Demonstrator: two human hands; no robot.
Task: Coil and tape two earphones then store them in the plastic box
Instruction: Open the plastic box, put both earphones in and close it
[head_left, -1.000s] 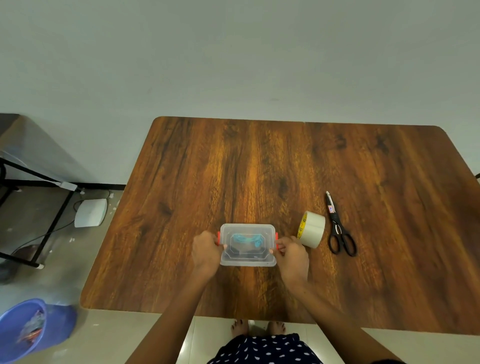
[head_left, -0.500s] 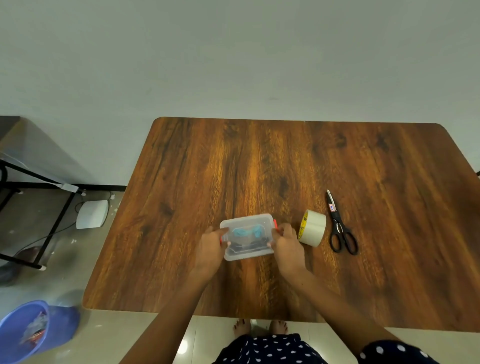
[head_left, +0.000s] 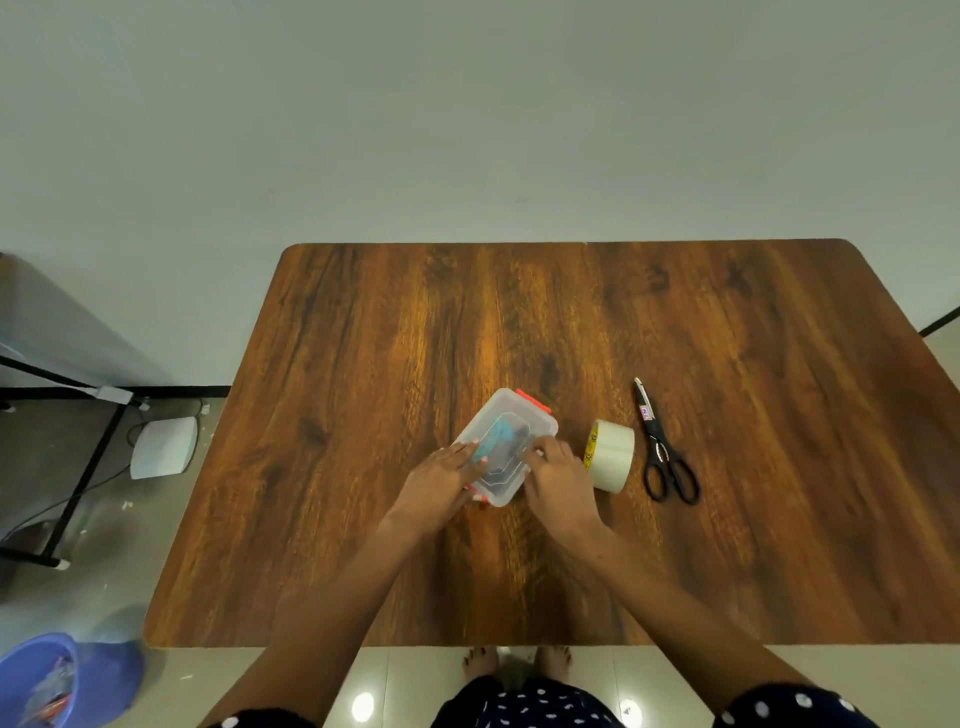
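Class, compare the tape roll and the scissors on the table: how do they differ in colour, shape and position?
The tape roll is pale and translucent; the scissors are black. The tape roll is a squat cylinder lying on its curved side; the scissors are long, flat and closed, blades pointing away from the person. The tape roll lies beside the right hand; the scissors lie farther right. Both rest untouched on the wooden table.

Wooden table (head_left: 363, 519) carries plastic box (head_left: 511, 421), tape roll (head_left: 613, 454), scissors (head_left: 665, 457); box seemingly flat.
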